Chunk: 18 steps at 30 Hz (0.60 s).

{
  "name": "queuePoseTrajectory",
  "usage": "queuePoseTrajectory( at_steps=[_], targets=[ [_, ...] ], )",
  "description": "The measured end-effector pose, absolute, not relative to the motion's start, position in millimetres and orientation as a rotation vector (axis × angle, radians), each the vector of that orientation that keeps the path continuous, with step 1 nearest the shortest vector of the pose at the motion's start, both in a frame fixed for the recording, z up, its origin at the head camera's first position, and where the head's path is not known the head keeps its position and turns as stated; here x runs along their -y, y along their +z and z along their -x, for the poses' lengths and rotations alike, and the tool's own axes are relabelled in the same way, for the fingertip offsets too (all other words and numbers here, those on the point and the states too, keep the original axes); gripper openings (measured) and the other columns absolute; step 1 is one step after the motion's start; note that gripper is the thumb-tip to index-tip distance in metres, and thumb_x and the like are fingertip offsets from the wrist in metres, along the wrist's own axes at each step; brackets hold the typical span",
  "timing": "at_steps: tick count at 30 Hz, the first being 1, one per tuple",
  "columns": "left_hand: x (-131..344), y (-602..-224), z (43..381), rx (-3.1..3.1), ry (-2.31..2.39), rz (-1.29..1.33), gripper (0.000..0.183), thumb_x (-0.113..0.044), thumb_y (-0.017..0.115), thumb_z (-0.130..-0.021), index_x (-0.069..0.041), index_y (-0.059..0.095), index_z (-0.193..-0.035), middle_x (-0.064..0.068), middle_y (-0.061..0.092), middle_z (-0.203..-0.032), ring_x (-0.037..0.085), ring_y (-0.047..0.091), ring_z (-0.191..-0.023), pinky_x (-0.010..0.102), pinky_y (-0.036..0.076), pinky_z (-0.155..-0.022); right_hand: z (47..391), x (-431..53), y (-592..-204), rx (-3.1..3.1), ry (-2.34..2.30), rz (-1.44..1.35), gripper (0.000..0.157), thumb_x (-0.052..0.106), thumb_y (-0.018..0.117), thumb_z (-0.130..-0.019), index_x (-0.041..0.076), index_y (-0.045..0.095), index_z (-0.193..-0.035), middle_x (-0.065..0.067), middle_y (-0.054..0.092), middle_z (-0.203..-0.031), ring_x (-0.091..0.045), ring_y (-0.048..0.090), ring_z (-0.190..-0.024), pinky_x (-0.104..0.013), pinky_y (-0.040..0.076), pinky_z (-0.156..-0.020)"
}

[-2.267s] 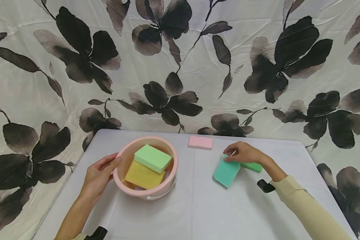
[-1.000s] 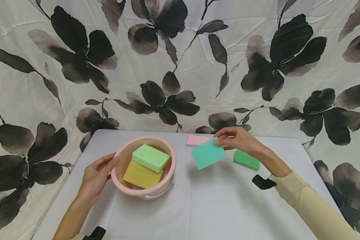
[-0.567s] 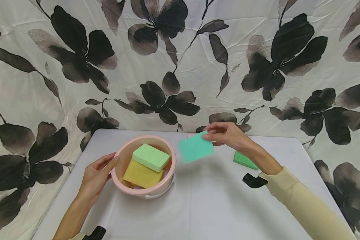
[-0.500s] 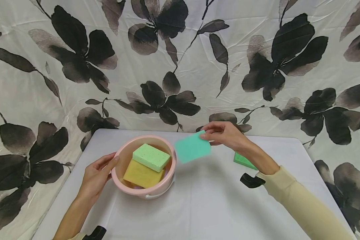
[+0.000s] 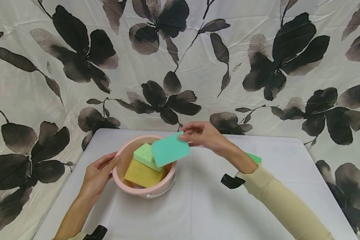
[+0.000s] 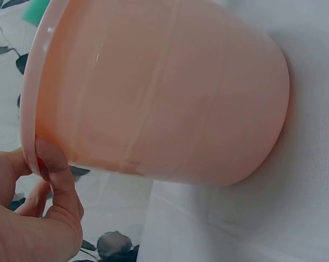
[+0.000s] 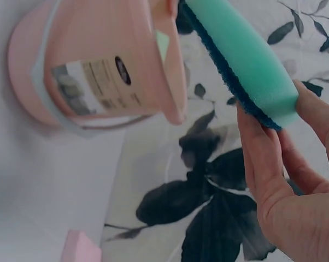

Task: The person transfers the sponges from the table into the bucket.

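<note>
My right hand (image 5: 205, 136) pinches a teal sponge (image 5: 170, 149) by one end, above the right side of a pink bucket (image 5: 124, 190). In the right wrist view this teal sponge (image 7: 246, 60) shows a dark blue scouring layer on its underside. My left hand (image 5: 97, 175) grips the bucket's left rim between thumb and fingers, as the left wrist view of the hand (image 6: 41, 213) also shows. Inside the bucket a pale green sponge (image 5: 144, 156), partly hidden by the teal one, lies on a yellow sponge (image 5: 144, 174).
A green sponge (image 5: 254, 157) lies on the white table (image 5: 198, 206) behind my right forearm, partly hidden. A pink sponge (image 7: 80, 248) shows at the bottom of the right wrist view. The bucket's white handle (image 5: 162, 193) hangs down its front. A floral cloth (image 5: 180, 60) stands behind.
My right hand has lifted the teal sponge off the table beside the green sponge and carried it left, over the bucket. The left hand stays on the rim.
</note>
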<state>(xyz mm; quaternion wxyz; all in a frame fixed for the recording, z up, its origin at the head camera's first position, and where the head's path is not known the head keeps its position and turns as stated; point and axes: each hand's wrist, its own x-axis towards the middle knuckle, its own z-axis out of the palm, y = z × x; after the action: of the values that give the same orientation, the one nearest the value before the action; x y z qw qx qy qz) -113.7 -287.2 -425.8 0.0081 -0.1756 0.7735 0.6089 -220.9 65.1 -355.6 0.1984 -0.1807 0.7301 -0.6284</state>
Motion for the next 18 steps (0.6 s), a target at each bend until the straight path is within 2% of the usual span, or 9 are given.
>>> queuePoseTrajectory(
  at_steps=[11, 18],
  targets=[
    [287, -425, 114, -2.426, 1.888, 0.565, 0.07, -0.049, 0.064, -0.099, -0.008, 0.047, -0.153, 0.013, 0.047, -0.153, 0.003, 0.059, -0.113, 0.015, 0.054, -0.087, 211, -27, -368, -1.972, -1.739, 0.573, 0.033, 0.016, 0.079, -0.091, 0.004, 0.069, -0.12, -0.011, 0.069, -0.103, -0.022, 0.071, -0.094, -0.039, 0.062, -0.086],
    [287, -425, 114, -2.421, 1.884, 0.581, 0.068, -0.049, 0.064, -0.099, -0.008, 0.048, -0.152, 0.012, 0.047, -0.153, 0.008, 0.058, -0.117, 0.015, 0.054, -0.087, 203, -9, -376, -2.037, -1.668, 0.581, 0.032, 0.019, 0.082, -0.089, 0.007, 0.07, -0.117, -0.007, 0.07, -0.103, -0.018, 0.071, -0.091, -0.032, 0.061, -0.085]
  ],
)
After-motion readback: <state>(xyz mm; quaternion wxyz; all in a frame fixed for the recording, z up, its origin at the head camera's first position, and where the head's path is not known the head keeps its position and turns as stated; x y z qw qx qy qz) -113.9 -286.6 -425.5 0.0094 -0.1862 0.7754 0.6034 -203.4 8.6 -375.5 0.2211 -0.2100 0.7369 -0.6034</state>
